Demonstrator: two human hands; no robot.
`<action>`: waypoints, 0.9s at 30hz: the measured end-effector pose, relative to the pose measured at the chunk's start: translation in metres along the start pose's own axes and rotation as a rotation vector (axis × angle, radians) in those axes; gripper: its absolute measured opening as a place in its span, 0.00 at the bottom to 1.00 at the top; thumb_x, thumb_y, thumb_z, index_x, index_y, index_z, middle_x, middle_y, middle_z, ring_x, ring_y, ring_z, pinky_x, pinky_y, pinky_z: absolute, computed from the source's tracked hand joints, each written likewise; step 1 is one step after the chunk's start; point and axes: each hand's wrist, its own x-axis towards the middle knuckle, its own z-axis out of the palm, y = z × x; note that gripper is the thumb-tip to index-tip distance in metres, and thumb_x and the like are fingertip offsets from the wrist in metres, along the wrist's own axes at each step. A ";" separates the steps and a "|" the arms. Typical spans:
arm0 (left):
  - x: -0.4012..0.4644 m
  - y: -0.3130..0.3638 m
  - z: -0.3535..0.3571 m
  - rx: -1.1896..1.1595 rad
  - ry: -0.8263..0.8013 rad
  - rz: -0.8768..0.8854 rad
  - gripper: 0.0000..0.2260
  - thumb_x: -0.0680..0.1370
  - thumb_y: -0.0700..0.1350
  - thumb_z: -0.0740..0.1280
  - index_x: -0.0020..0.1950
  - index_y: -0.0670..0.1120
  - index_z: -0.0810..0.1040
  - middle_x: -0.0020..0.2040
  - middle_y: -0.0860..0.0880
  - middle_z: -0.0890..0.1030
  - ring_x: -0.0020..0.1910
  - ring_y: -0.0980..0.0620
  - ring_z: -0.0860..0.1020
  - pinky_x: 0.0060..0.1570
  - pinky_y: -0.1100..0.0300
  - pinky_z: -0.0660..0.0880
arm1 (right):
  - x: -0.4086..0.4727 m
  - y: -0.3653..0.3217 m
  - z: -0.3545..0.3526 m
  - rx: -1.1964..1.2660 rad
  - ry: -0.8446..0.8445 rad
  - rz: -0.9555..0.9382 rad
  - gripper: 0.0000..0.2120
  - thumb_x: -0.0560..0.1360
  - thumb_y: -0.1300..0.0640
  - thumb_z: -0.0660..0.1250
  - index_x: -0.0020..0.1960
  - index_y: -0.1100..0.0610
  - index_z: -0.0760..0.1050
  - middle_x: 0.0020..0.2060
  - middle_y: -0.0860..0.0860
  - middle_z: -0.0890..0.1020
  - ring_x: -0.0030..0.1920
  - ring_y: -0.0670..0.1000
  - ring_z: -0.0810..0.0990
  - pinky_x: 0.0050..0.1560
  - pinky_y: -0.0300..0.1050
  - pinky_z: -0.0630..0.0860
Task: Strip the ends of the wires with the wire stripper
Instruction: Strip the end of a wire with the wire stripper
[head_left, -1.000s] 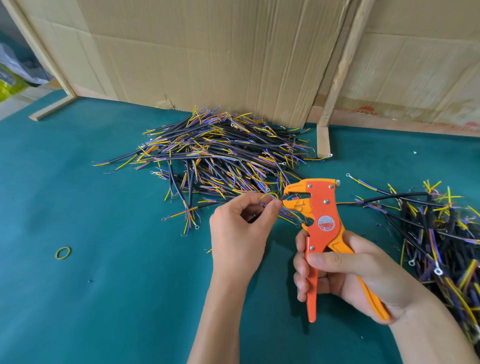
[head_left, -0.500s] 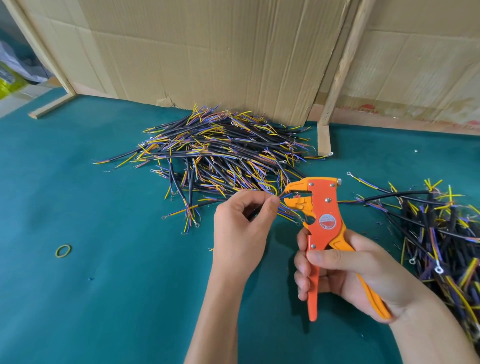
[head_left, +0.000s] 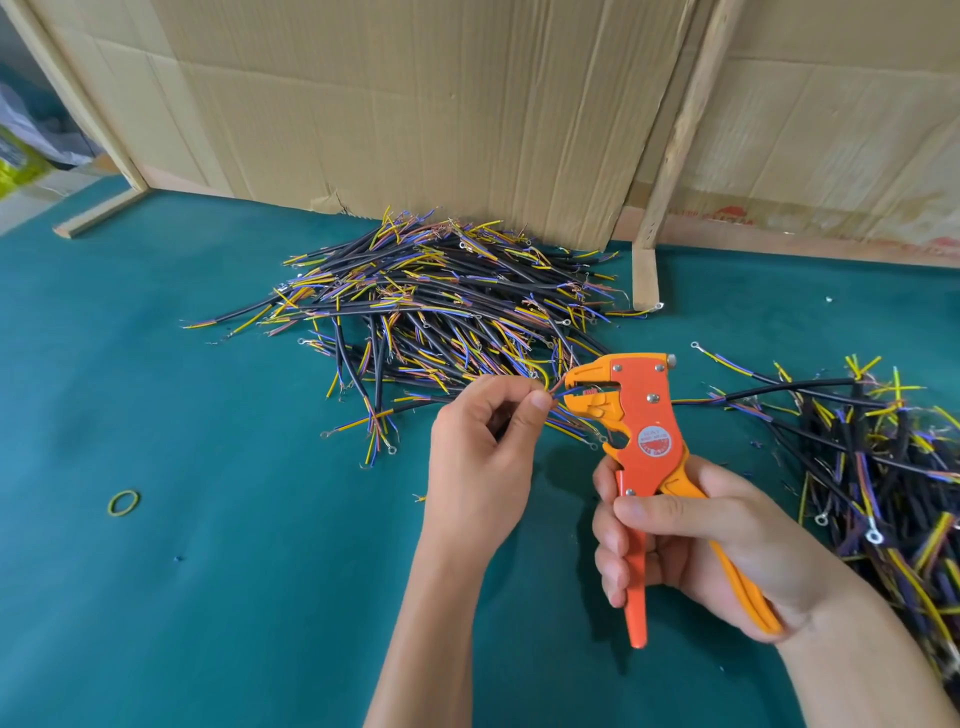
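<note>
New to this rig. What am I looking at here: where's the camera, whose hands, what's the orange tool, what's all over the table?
There is no robot. One camera sits on a person's head and looks forward and down, so the two bare hands are the wearer's own. The right hand grips the handles of an orange wire stripper, a tool that removes insulation from wire ends. The left hand pinches a thin blue wire, whose end sits in the stripper's mouth. On the green table lie two heaps of short black cables with coloured cores: a large pile ahead and another pile at the right. A yellow rubber band lies at left. Cardboard sheets stand behind.
</note>
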 end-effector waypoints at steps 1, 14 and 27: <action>0.000 0.000 0.000 0.004 -0.001 0.000 0.06 0.81 0.41 0.69 0.44 0.45 0.82 0.34 0.57 0.75 0.31 0.59 0.67 0.35 0.65 0.65 | 0.000 0.000 0.000 0.002 -0.008 0.002 0.11 0.70 0.61 0.76 0.50 0.60 0.79 0.37 0.62 0.76 0.35 0.62 0.77 0.39 0.57 0.79; 0.000 0.001 0.003 0.026 -0.008 0.012 0.07 0.82 0.42 0.67 0.44 0.46 0.79 0.35 0.57 0.72 0.32 0.58 0.67 0.35 0.66 0.64 | 0.001 0.001 -0.001 0.006 -0.024 0.001 0.10 0.71 0.61 0.75 0.50 0.60 0.78 0.37 0.62 0.76 0.35 0.62 0.77 0.40 0.57 0.79; 0.001 0.000 0.003 0.036 0.004 0.028 0.06 0.82 0.42 0.67 0.45 0.45 0.79 0.35 0.57 0.73 0.32 0.58 0.67 0.35 0.65 0.64 | 0.003 0.003 -0.001 -0.020 0.019 -0.017 0.11 0.70 0.59 0.77 0.47 0.59 0.78 0.34 0.61 0.75 0.32 0.60 0.76 0.36 0.55 0.78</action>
